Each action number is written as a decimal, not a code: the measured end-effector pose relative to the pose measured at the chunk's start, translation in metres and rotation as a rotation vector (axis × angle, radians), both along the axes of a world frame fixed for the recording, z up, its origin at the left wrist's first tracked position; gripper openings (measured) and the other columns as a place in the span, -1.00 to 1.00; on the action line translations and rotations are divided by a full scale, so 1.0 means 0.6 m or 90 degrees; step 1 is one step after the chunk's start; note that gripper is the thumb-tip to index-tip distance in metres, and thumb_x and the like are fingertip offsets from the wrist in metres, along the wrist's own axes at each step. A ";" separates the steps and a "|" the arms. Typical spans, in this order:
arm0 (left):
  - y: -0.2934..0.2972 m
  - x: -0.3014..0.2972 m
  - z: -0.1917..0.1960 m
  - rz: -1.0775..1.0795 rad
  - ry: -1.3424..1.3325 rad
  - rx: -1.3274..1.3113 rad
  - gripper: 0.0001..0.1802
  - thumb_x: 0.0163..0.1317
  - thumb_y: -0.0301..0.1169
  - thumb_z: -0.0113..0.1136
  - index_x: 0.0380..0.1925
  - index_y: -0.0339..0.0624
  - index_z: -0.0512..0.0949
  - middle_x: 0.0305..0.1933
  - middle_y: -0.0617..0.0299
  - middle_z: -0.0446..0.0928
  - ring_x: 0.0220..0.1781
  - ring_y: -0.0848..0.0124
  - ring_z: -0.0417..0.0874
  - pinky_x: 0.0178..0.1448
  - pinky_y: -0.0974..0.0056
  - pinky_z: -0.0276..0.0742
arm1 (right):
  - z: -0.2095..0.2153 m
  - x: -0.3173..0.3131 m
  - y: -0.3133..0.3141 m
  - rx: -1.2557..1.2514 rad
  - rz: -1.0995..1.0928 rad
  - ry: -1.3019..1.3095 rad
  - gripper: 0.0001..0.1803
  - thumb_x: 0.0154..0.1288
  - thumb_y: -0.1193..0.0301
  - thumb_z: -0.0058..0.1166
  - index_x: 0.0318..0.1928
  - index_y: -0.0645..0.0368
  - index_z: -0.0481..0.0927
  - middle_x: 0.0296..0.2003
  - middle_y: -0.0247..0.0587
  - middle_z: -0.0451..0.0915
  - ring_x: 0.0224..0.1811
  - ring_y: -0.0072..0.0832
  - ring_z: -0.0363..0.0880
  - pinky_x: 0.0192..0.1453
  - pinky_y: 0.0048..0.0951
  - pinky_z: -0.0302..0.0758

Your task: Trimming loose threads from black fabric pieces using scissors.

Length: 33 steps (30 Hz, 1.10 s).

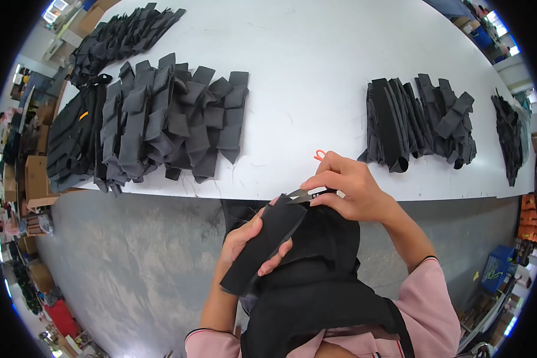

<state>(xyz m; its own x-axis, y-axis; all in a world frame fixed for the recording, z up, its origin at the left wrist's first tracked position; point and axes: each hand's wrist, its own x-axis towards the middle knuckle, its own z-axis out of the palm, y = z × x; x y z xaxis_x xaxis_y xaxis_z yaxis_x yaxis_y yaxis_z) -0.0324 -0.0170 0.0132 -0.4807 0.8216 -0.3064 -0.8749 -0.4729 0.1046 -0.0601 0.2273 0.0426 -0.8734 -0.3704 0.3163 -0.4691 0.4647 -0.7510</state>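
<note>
My left hand (244, 244) grips a folded strip of black fabric (262, 244), held slanted just below the table's front edge. My right hand (349, 188) holds small thread snips (301, 195), their metal tip touching the strip's upper end. An orange loop (320, 154) shows just above my right fingers. Under both hands lies more black cloth (322, 280) on my lap.
The white table (316, 77) carries a big pile of dark fabric pieces (161, 122) at left, another pile (122, 36) at the far left back, a stack (420, 122) at right and a smaller heap (510, 134) at the right edge. Grey floor (131, 262) lies below; cardboard boxes (36, 176) stand at left.
</note>
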 end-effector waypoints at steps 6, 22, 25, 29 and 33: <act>-0.001 -0.008 0.006 -0.056 0.015 -0.023 -0.33 0.31 -0.13 -0.04 0.34 -0.12 0.04 -0.38 -0.20 0.44 -0.76 0.33 0.40 -0.70 0.38 0.34 | -0.002 -0.009 0.007 0.016 0.040 -0.053 -0.72 -0.08 0.54 0.28 -0.26 0.10 0.63 -0.46 -0.29 0.39 -0.48 -0.41 0.42 -0.37 -0.43 0.35; -0.001 -0.010 0.007 -0.044 0.097 -0.080 -0.36 0.25 -0.13 0.08 0.23 -0.15 0.13 -0.34 -0.25 0.46 -0.77 0.38 0.38 -0.71 0.43 0.30 | -0.047 0.062 -0.048 -0.622 -0.052 -0.587 -0.83 0.24 0.49 0.10 -0.16 0.25 0.53 -0.48 -0.45 0.43 -0.53 -0.78 0.30 -0.47 -0.74 0.21; -0.008 -0.013 0.006 -0.055 0.195 -0.153 -0.34 0.25 -0.13 0.09 0.25 -0.21 0.16 -0.27 -0.11 0.48 -0.60 0.40 0.47 -0.58 0.42 0.37 | -0.045 0.062 -0.052 -0.719 -0.066 -0.684 -0.80 0.26 0.46 0.11 -0.14 0.27 0.51 -0.52 -0.47 0.41 -0.60 -0.78 0.23 -0.48 -0.73 0.20; 0.006 -0.008 0.023 -0.037 0.604 -0.520 -0.42 0.14 -0.25 0.25 0.17 -0.14 0.37 -0.17 0.13 0.48 -0.25 0.34 0.56 -0.28 0.29 0.49 | -0.053 0.064 -0.061 -0.816 -0.144 -0.690 -0.84 0.25 0.50 0.06 -0.17 0.27 0.51 -0.56 -0.46 0.39 -0.63 -0.78 0.22 -0.49 -0.71 0.20; 0.032 -0.001 0.022 0.128 0.961 -0.983 -0.38 -0.05 -0.37 0.36 0.11 0.06 0.46 -0.21 0.14 0.43 -0.20 0.18 0.54 -0.20 0.21 0.49 | -0.060 0.067 -0.059 -0.642 -0.242 -0.534 -0.85 0.23 0.54 0.05 -0.17 0.24 0.51 -0.54 -0.46 0.41 -0.61 -0.79 0.25 -0.49 -0.72 0.21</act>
<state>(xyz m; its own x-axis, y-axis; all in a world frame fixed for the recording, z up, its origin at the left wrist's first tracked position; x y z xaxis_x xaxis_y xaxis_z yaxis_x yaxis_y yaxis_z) -0.0327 0.0021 0.0264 -0.9544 0.2833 0.0941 0.2510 0.5908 0.7668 -0.0197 0.1919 0.0065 -0.9303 0.0076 -0.3667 0.3237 -0.4531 -0.8306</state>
